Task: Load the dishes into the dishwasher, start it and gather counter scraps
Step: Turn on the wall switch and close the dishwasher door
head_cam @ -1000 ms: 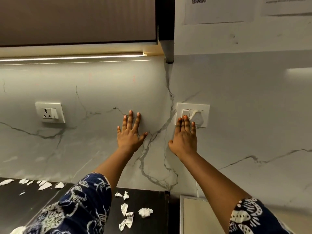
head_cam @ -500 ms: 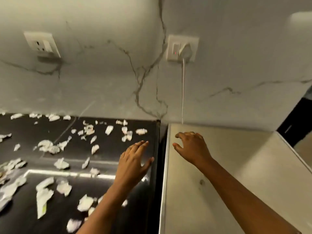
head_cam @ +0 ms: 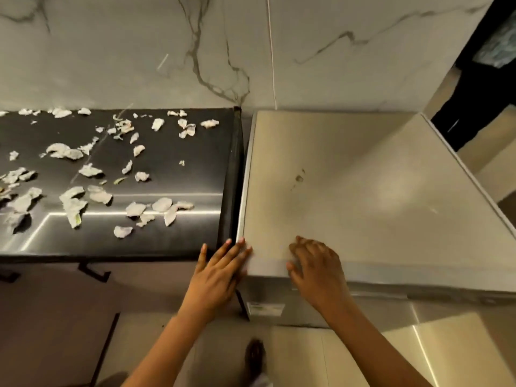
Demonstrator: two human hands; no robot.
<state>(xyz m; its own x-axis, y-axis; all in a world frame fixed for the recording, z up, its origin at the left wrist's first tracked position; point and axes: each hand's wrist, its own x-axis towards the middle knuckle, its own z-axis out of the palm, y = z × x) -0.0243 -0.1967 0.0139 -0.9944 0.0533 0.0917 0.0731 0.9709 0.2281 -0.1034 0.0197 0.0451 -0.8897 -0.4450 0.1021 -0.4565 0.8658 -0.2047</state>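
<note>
The silver dishwasher point(head_cam: 363, 191) stands to the right of the black counter point(head_cam: 167, 233), its flat top facing me. My left hand point(head_cam: 220, 270) hangs at the dishwasher's front left corner with straight fingers, the fingertips touching the corner edge. My right hand point(head_cam: 315, 268) rests on the front edge of the top with fingers loosely bent, holding nothing. Several pale torn scraps point(head_cam: 92, 171) lie scattered over the counter. No dishes are in view.
A marble wall point(head_cam: 139, 51) rises behind both, and a thin white cord point(head_cam: 272, 65) runs down it to the dishwasher's back. Cabinet doors with dark handles point(head_cam: 93, 270) sit below the counter. A foot point(head_cam: 255, 358) shows on the tiled floor.
Both hands came down from the wall switch to the dishwasher's front edge. My view dropped from the wall to the counter and the dishwasher top.
</note>
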